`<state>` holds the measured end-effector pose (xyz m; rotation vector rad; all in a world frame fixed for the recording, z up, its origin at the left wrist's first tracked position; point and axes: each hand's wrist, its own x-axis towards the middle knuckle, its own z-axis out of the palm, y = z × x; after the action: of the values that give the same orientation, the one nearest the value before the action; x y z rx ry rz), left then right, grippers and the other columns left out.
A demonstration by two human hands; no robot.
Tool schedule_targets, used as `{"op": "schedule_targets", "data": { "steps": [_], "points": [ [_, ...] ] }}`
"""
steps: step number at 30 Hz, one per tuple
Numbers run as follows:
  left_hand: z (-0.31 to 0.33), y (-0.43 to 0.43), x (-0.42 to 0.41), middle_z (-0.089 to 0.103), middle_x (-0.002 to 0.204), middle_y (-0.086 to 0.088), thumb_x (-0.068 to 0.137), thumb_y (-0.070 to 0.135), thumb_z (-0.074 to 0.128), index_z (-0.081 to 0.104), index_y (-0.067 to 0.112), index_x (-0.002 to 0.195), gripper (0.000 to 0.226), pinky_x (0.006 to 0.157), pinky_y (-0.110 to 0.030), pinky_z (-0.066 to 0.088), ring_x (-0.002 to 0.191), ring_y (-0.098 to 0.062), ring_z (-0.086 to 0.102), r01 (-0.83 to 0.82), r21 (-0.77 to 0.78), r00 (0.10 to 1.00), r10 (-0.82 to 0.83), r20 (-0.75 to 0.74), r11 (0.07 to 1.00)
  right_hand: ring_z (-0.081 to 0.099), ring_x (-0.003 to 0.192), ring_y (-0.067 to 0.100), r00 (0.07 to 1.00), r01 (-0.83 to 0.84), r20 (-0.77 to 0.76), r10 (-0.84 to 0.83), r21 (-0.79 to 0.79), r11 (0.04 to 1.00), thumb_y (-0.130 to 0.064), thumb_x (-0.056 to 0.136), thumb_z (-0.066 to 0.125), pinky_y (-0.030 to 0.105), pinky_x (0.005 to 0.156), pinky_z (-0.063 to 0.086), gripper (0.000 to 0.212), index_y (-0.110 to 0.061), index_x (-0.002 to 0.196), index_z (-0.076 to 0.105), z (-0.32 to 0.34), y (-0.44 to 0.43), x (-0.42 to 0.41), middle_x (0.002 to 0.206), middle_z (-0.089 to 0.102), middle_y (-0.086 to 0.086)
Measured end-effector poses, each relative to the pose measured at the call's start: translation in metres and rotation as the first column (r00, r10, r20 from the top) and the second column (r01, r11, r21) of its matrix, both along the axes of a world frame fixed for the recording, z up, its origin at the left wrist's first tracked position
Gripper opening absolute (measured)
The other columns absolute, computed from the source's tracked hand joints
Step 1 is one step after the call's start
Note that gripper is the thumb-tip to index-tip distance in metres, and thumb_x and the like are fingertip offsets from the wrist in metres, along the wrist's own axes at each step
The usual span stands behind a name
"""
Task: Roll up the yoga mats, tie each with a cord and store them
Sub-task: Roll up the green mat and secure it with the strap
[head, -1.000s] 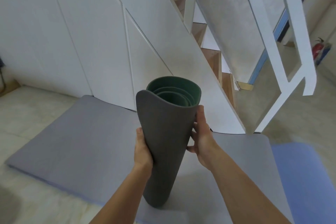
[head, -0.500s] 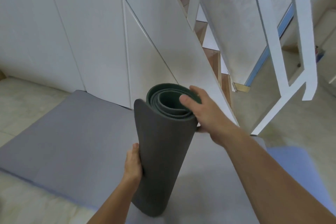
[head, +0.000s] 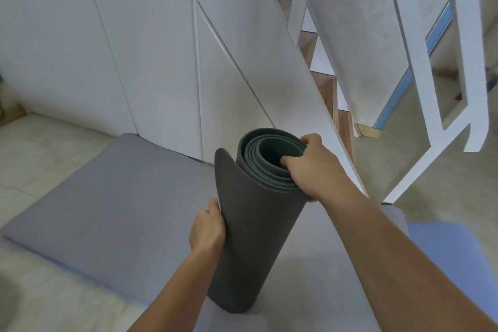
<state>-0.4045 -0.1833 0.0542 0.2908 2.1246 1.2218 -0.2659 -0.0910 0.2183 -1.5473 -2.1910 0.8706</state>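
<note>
Matting of pale grey (head: 107,197) lay flat on the floor tiles (head: 40,148) at the left, against the white panelled wall (head: 80,48). My left hand (head: 207,226) was curled round the side of the rolled dark mat (head: 256,245), just under its loose outer flap. That roll stood on end on the grey matting, leaning slightly, green coils showing on top. My right hand (head: 315,170) clasped its upper rim, thumb hooked inside the coils. Farther right lay a blue mat (head: 444,250), near the white stair rail (head: 420,62).

White panelled wall (head: 134,48) runs beneath wooden stairs (head: 327,94), a white railing (head: 420,62) above pale floor tiles (head: 40,159).
</note>
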Motion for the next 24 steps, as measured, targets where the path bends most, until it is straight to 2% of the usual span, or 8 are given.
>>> {"op": "schedule_targets", "data": {
  "steps": [3,5,9,11,13,16,19,24],
  "points": [
    [0.076,-0.005,0.017,0.072,0.101,0.004,0.087,0.081,0.025,0.068,0.022,0.106,0.075,0.098,-0.045,0.047,0.104,-0.02,0.063,-0.062,0.412,0.973,-0.037,0.227,0.909,0.053,0.117,0.024,0.998,-0.063,-0.023,0.067,0.153,0.986,-0.042,0.1,0.045,0.041,0.097,0.05,0.054,-0.031,0.149,0.026,-0.005,-0.011,-0.008,0.142,0.042,0.003],
    [0.12,-0.008,0.018,0.074,0.088,0.011,0.085,0.077,0.038,0.069,0.025,0.103,0.063,0.083,-0.036,0.049,0.093,-0.01,0.067,0.066,0.524,0.979,-0.156,0.13,0.849,0.039,0.135,0.023,0.987,-0.154,0.002,0.158,0.258,0.954,-0.048,0.102,0.038,0.043,0.108,0.039,0.054,-0.032,0.152,0.025,-0.008,-0.022,-0.016,0.154,0.03,-0.003],
    [0.147,-0.01,0.002,0.076,0.079,0.008,0.095,0.056,0.051,0.071,0.023,0.097,0.039,0.066,-0.032,0.048,0.075,-0.009,0.07,0.132,0.491,0.966,-0.224,0.133,0.861,-0.005,0.152,0.017,0.912,-0.391,0.254,0.322,0.306,0.868,-0.055,0.103,0.014,0.05,0.123,0.001,0.058,-0.033,0.157,0.012,-0.001,-0.031,-0.022,0.165,0.005,-0.011],
    [0.151,-0.009,-0.003,0.074,0.079,0.009,0.101,0.043,0.048,0.07,0.023,0.101,0.03,0.072,-0.035,0.051,0.078,-0.01,0.067,0.174,0.437,0.947,-0.272,0.171,0.882,-0.015,0.151,0.013,0.84,-0.511,0.376,0.391,0.306,0.803,-0.06,0.1,0.007,0.05,0.121,-0.008,0.062,-0.036,0.157,0.004,0.005,-0.03,-0.02,0.165,-0.005,-0.014],
    [0.156,-0.011,-0.006,0.07,0.101,0.005,0.099,0.043,0.052,0.07,0.023,0.113,0.03,0.093,-0.05,0.05,0.1,-0.019,0.062,0.187,0.396,0.936,-0.286,0.207,0.899,-0.016,0.15,0.011,0.789,-0.575,0.439,0.431,0.275,0.771,-0.06,0.1,0.007,0.05,0.122,-0.007,0.063,-0.035,0.157,-0.001,0.009,-0.03,-0.019,0.164,-0.01,-0.014],
    [0.156,-0.012,-0.015,0.066,0.118,-0.001,0.096,0.041,0.056,0.073,0.024,0.112,0.03,0.098,-0.067,0.043,0.113,-0.029,0.058,0.184,0.384,0.914,-0.301,0.271,0.905,-0.017,0.15,0.011,0.757,-0.587,0.47,0.453,0.186,0.788,-0.05,0.104,0.013,0.052,0.122,-0.004,0.058,-0.034,0.157,-0.004,0.011,-0.028,-0.023,0.164,-0.014,-0.012],
    [0.157,-0.014,-0.019,0.064,0.121,0.0,0.097,0.038,0.052,0.074,0.023,0.109,0.029,0.096,-0.069,0.043,0.116,-0.03,0.057,0.188,0.375,0.906,-0.308,0.291,0.908,-0.018,0.149,0.011,0.746,-0.589,0.478,0.463,0.152,0.793,-0.048,0.105,0.013,0.053,0.121,-0.006,0.058,-0.033,0.157,-0.006,0.011,-0.027,-0.025,0.164,-0.016,-0.011],
    [0.156,-0.018,-0.02,0.067,0.118,0.008,0.099,0.04,0.044,0.074,0.032,0.108,0.032,0.09,-0.063,0.051,0.112,-0.026,0.059,0.325,0.321,0.915,-0.382,0.131,0.889,-0.017,0.15,0.011,0.755,-0.605,0.475,0.453,0.236,0.76,-0.064,0.098,0.009,0.047,0.123,-0.005,0.07,-0.03,0.157,-0.005,0.005,-0.038,-0.016,0.164,-0.015,-0.011]
  ]
}}
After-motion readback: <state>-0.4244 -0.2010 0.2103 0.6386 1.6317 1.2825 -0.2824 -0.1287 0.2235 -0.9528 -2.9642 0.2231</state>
